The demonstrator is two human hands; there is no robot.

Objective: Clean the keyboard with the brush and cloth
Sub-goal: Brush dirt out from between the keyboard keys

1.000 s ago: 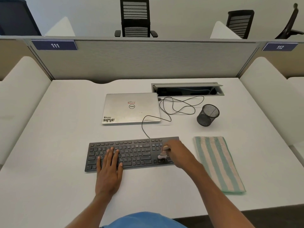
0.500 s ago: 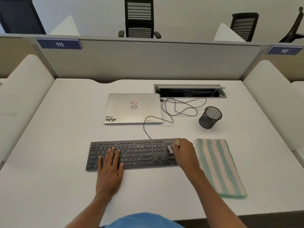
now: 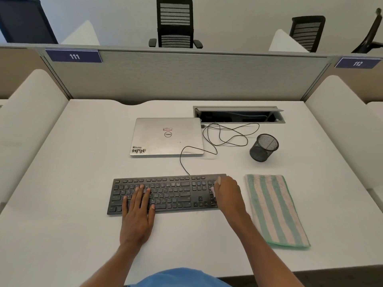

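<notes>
A black keyboard [image 3: 165, 193] lies across the near middle of the white desk. My left hand [image 3: 137, 212] rests flat on its left half, fingers straight over the keys. Over the number pad at the right end, my right hand [image 3: 227, 193] grips a small pinkish brush [image 3: 212, 191]; only a bit of it shows beside my fingers. A folded cloth [image 3: 273, 208] with green and cream stripes lies on the desk just right of the keyboard, untouched.
A shut silver laptop [image 3: 166, 136] sits behind the keyboard, with a loose black cable [image 3: 226, 135] beside it. A black mesh pen cup [image 3: 263, 147] stands at the right. An open cable hatch [image 3: 238, 114] is set in the desk at the back.
My right hand has moved the brush from the keyboard's lower right keys to the far right end over the number pad. My left hand has stayed in place.
</notes>
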